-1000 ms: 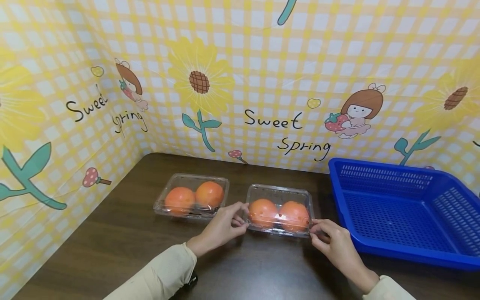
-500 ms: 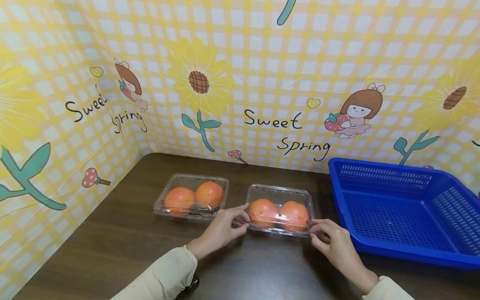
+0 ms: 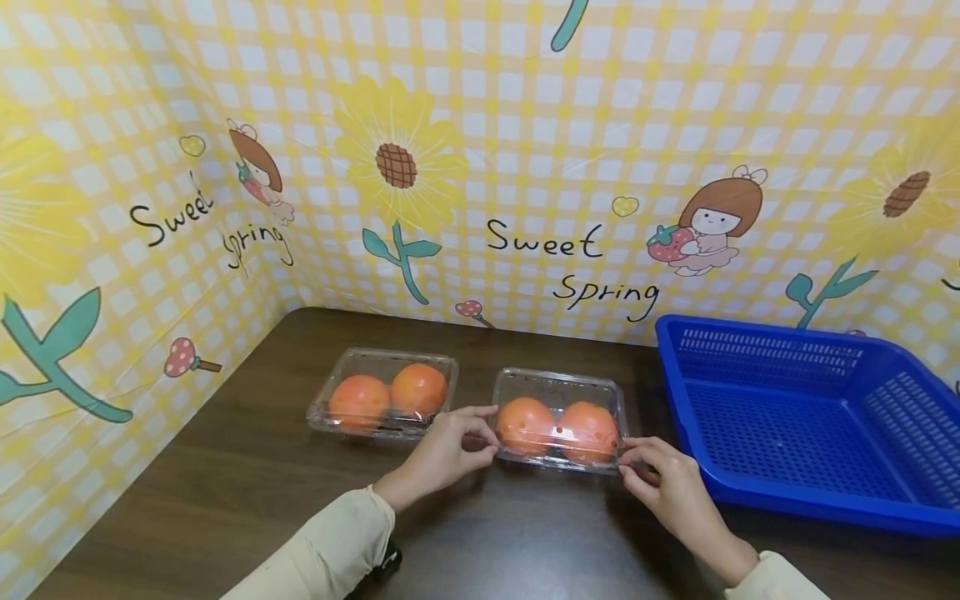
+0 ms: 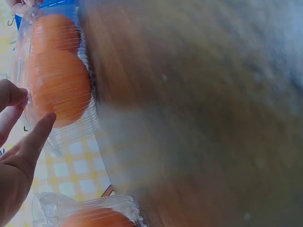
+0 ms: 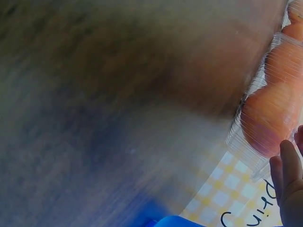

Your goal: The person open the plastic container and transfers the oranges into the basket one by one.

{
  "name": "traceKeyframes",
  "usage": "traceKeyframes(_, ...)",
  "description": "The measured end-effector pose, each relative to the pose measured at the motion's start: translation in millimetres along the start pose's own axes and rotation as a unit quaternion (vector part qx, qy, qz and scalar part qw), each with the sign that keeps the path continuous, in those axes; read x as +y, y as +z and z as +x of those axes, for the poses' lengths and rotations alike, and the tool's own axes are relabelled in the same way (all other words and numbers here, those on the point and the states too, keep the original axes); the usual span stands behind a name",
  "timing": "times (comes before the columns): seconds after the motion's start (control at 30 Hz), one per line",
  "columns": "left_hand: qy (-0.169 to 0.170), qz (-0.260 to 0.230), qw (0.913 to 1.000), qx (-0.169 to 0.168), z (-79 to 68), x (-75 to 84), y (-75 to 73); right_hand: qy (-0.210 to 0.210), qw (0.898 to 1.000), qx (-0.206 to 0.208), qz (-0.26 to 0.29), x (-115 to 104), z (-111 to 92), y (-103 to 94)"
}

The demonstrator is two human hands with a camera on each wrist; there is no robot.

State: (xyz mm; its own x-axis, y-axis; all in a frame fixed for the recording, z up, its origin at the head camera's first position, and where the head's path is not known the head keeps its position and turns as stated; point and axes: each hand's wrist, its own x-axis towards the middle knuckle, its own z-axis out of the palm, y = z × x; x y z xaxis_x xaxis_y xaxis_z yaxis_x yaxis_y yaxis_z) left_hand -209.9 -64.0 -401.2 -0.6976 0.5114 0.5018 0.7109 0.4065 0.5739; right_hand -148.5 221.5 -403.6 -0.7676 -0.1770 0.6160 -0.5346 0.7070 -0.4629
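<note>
A clear plastic clamshell box [image 3: 558, 467] with two round orange fruits [image 3: 526, 426] inside lies lid down on the table, between both hands. At its near left corner, my left hand [image 3: 442, 458] pinches the rim with thumb and fingers. My right hand [image 3: 667, 483] pinches the near right corner the same way. The left wrist view shows the left thumb and fingertips [image 4: 47, 120] against the clear wall of the box. In the right wrist view the fingers [image 5: 289, 163] reach the box's end. A second clear box [image 3: 337, 421], also holding two orange fruits, stands left of the first.
A blue plastic basket [image 3: 825, 512] with perforated walls stands to the right, close to the right hand. Dark wooden table [image 3: 225, 492] surrounds the boxes. Behind and at the left hangs a yellow checked cloth [image 3: 525, 125] with printed flowers.
The left fingers have shifted slightly at the box's left corner, with the index finger a little straighter. The right hand, both boxes and the basket stay in place.
</note>
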Motion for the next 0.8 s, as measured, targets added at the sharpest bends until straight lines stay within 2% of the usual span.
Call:
traceKeyframes(0.13, -0.029, -0.01, 0.9994, -0.014, 0.4, 0.3, 0.2, -0.011, 1.0, -0.004, -0.013, -0.1, 0.6, -0.5)
traceKeyframes(0.23, -0.037, -0.005, 0.9991, -0.018, 0.1, 1.5, 0.2, -0.019, 1.0, -0.008, -0.022, 0.8, 0.7, -1.0)
traceKeyframes(0.53, -0.017, -0.003, 0.9998, -0.007, -2.3, -0.7, 0.6, -0.06, 0.998, 0.009, -0.032, 0.6, 2.3, 0.3)
traceKeyframes(0.8, 0.026, 0.018, 0.9993, 0.018, 0.1, -4.2, 3.7, -0.076, 0.995, 0.013, -0.063, 0.3, 2.2, 0.6)
